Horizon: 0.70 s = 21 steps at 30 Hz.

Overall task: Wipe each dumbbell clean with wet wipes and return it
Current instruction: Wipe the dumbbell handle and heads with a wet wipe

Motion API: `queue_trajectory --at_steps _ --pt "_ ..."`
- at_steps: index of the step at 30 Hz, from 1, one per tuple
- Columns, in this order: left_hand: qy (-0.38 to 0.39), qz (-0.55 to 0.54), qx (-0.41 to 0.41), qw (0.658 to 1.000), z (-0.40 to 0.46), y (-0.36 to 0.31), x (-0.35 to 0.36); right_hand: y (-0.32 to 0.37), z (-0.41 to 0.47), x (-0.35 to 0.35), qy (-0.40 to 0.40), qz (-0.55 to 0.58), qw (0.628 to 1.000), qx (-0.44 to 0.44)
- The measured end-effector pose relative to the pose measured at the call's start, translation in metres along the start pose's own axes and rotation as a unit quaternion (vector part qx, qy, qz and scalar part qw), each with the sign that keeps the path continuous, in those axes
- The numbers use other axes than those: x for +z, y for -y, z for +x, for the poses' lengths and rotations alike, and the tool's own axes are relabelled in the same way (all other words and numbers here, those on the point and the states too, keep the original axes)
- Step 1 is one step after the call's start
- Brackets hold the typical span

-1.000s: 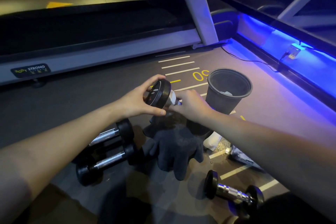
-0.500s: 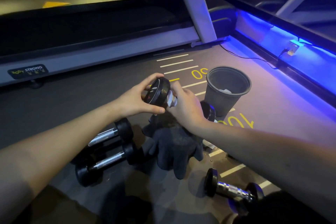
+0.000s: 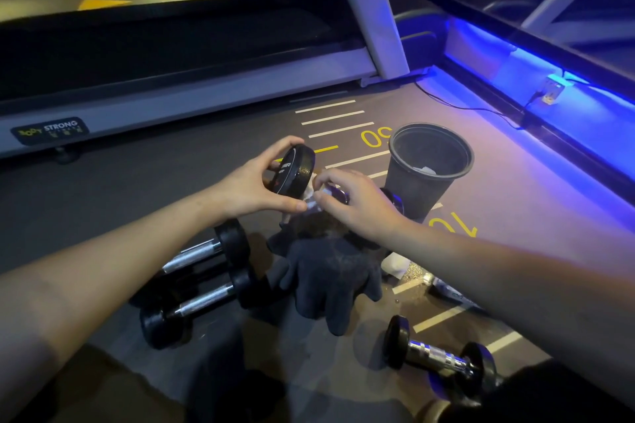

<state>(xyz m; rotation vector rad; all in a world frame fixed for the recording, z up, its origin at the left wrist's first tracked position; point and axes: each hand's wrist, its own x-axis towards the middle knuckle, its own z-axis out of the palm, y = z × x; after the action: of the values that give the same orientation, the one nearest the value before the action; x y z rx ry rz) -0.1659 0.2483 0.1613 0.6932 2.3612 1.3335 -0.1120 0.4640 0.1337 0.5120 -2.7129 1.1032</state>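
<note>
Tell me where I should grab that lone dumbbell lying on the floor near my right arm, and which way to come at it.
Probably grip the lone dumbbell by its chrome handle, coming straight down from above. It lies flat on the floor with the bar exposed between the two round black heads, and nothing covers it. The heads are wide and smooth, so they look harder to close fingers around.
</note>
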Motion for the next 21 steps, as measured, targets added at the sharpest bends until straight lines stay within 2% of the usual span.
queue_trajectory --at_steps 7,11,16,19,21 --pt "-0.007 0.0 0.012 1.0 0.001 -0.009 0.005 0.01 0.006 0.005 -0.082 0.012 0.993 0.078" --pt "-0.008 0.006 0.007 1.0 -0.002 -0.01 0.004 0.014 0.008 0.01 -0.063 0.014 0.99 0.125" --pt "-0.016 0.001 0.011 1.0 0.0 -0.013 0.006 0.026 0.005 0.019 -0.1 -0.103 0.982 0.126" --pt "-0.018 -0.029 0.011 0.999 0.002 -0.013 0.007 0.025 0.008 0.022 -0.105 -0.066 0.978 0.167" --pt "-0.017 -0.031 0.014 0.999 0.003 -0.011 0.007 0.02 0.015 0.015 -0.067 -0.045 0.984 0.158"
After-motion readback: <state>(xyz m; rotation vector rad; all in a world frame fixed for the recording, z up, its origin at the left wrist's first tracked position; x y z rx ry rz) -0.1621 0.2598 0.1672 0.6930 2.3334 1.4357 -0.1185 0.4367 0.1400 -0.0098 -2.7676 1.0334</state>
